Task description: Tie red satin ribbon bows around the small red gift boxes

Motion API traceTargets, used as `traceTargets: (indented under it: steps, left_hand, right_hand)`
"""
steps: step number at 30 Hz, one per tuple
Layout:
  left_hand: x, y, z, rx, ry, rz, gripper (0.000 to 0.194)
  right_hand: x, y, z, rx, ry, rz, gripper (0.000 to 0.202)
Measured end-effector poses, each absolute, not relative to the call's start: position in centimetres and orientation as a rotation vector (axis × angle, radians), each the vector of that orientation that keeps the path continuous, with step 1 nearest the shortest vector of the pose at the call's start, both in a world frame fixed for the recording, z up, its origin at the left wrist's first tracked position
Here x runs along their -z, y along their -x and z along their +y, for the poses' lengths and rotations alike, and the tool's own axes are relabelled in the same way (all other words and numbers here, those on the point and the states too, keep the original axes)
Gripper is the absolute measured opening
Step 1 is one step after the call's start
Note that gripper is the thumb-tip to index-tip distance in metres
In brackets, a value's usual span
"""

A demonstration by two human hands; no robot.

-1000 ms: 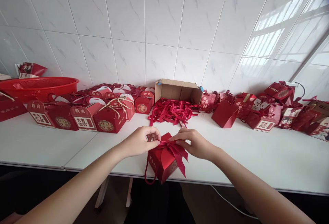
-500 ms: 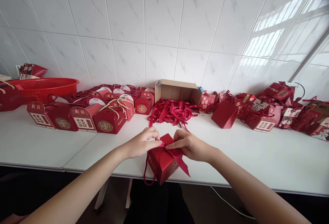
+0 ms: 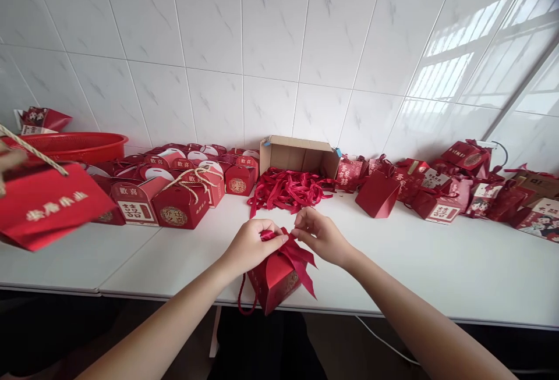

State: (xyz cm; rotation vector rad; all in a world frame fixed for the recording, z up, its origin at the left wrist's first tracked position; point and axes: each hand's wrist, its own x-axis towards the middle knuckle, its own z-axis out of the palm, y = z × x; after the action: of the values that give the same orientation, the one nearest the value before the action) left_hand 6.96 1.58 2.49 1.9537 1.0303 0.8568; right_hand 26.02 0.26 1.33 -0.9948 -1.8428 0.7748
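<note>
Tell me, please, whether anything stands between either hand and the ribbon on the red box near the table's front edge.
Nothing visible does: the left hand pinches the ribbon atop the red box, and the right hand is right beside it, exact contact unclear. The loose ribbon pile lies beyond both hands.

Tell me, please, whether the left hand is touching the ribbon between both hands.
Touching: the head view shows the left hand pinching the ribbon between thumb and fingers.
</note>
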Motion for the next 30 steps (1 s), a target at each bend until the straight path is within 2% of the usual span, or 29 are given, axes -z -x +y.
traceTargets:
  steps: [9,12,16,20,22,26,30]
  left_hand:
    - [-1.4,-6.6,1.9,-0.906,-1.919,1.112,0.029]
    - [-1.3,-6.6,1.7,-0.903,-1.900,1.085,0.032]
    - [-1.6,-6.2,1.3,-0.869,-1.896,1.005,0.023]
    - [-1.9,-5.6,1.1,-0.874,-1.862,0.947,0.027]
    - [-1.8,-5.5,1.1,-0.888,-1.854,0.951,0.031]
    - [-1.2,-6.0,1.2,-0.922,-1.853,1.031,0.033]
    - [-0.8,-6.6,1.0,-0.971,-1.890,1.104,0.031]
  right_hand:
    - [-0.1,-26.0,1.7,-0.949,1.009,-1.494,0.048]
    - [0.2,-26.1,1.5,-0.958,0.959,-1.451,0.049]
    - [-0.3,-26.3,1.2,-1.067,0.907,-1.497,0.042]
    - [-0.6,-26.8,0.9,-1.170,1.010,-1.549,0.057]
    - [-0.7,-26.9,0.7,-1.197,1.043,-1.643,0.058]
    - [-0.6,-26.5,0.5,-1.154,1.049,-1.790,0.049]
    - [-0.4,-26.2,0.5,-1.059,1.059,-1.753,0.049]
